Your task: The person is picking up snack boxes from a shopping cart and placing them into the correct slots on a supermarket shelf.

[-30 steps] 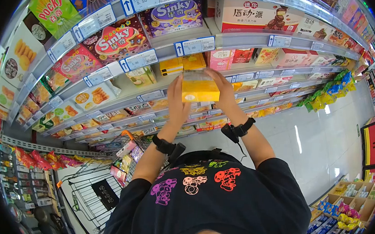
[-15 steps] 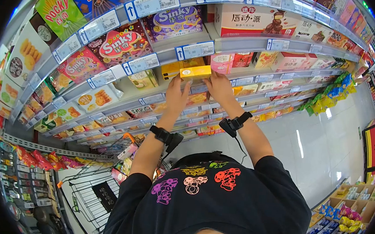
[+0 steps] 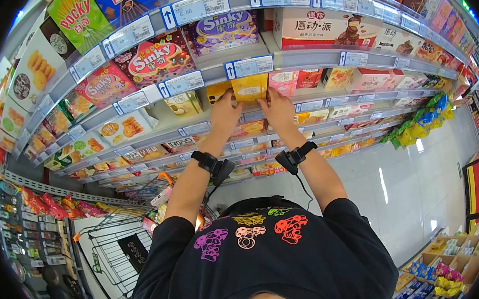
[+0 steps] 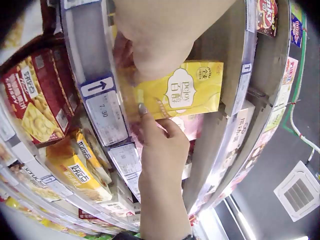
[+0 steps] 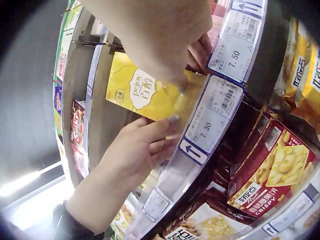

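A yellow Pejoy box stands with its front face outward at the shelf, just below a price tag. My left hand grips its left lower edge and my right hand its right lower edge. In the left wrist view, the right hand has its fingertips on the side of the box; the near left hand partly covers the far end. From the right wrist view, the left hand touches the lower end of the box, and the near right hand hides part of it.
Another yellow box sits left of the held one, and a pink box to its right. Price tags line the shelf edges. Below left is a wire cart with packages; glossy floor lies at right.
The yellow box has moved forward from in front of the body to the shelf and turned, so its large face now shows. Both hands have moved forward with it.
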Demonstrator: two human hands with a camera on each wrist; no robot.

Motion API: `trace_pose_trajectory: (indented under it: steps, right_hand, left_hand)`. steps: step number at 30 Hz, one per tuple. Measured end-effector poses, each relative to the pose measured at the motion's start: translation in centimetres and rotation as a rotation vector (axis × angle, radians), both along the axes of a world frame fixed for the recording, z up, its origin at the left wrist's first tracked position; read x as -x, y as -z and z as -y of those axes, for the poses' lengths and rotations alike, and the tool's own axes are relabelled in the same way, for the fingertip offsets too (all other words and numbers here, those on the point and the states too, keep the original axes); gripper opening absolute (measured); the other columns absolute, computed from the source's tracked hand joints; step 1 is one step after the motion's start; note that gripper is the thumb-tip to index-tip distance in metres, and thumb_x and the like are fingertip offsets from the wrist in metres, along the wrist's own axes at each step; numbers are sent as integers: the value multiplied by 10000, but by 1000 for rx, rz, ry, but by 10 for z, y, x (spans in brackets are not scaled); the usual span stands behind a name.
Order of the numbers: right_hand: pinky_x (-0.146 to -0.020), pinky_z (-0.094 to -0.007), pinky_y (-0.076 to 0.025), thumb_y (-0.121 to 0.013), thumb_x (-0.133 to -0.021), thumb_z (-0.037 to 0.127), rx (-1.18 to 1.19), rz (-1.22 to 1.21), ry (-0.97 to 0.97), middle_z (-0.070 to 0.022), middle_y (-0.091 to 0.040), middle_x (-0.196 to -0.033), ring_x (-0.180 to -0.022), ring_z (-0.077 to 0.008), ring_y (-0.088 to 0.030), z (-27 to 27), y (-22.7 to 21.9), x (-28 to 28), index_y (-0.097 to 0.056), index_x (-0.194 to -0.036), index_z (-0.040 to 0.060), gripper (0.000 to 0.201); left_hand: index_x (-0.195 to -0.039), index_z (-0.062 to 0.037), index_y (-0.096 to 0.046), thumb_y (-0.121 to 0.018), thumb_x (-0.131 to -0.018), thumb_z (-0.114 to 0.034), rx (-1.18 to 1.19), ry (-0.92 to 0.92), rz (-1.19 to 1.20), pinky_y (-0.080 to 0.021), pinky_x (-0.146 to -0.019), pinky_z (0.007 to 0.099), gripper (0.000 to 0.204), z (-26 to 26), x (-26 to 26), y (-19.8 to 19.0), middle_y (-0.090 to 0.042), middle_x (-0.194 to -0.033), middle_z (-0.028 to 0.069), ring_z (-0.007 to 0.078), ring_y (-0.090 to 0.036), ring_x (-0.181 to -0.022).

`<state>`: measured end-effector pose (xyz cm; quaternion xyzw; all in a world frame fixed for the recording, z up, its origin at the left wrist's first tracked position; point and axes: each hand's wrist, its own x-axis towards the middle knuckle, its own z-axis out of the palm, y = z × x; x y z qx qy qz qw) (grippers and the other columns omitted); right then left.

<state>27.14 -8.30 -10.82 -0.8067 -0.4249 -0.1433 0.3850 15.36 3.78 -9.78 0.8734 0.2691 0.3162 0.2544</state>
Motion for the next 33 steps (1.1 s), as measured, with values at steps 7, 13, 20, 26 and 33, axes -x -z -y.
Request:
trace_pose_trajectory:
  steps: [7,13,20,26,33]
  right_hand:
    - [-610,-358,-498,-675,-733,214,-135,54,35,-74,-657,-780,-689,-256,-633,-3,10,0,-576,-993,74,312]
    - [-568,-331,-499,-680,-719,192,-186,64,50,-54,-654,-763,-635,-218,-634,-9,13,-4,-594,-963,81,282]
    - [-540,-319,-490,-685,-705,185,-211,74,81,-43,-640,-726,-609,-211,-626,-13,15,-6,-605,-953,89,278]
    - [-527,-356,-463,-691,-684,166,-260,66,67,-56,-615,-666,-572,-256,-594,-11,11,-4,-587,-935,86,283]
    - [-499,-313,-471,-735,-658,199,-233,38,90,-26,-616,-659,-568,-208,-608,-10,12,-4,-543,-854,117,285]
  left_hand:
    - [-1066,-57,-516,-667,-742,-184,14,20,0,-501,-642,358,380,-7,-4,5,-656,-878,107,263,-641,-697]
    - [-1189,-86,-449,-688,-719,-190,28,-20,-46,-496,-694,393,538,-7,-7,0,-649,-889,113,304,-624,-818]
    - [-1251,-87,-406,-699,-712,-207,-84,-58,-21,-498,-681,389,625,-8,-12,5,-641,-901,113,305,-621,-813]
    - [-1212,-89,-435,-726,-680,-203,-82,-89,-45,-489,-722,391,617,-6,-15,4,-618,-936,115,305,-604,-859]
    - [-1228,-115,-454,-720,-669,-256,-230,-172,17,-491,-752,405,635,-4,-15,7,-561,-1025,197,327,-565,-964]
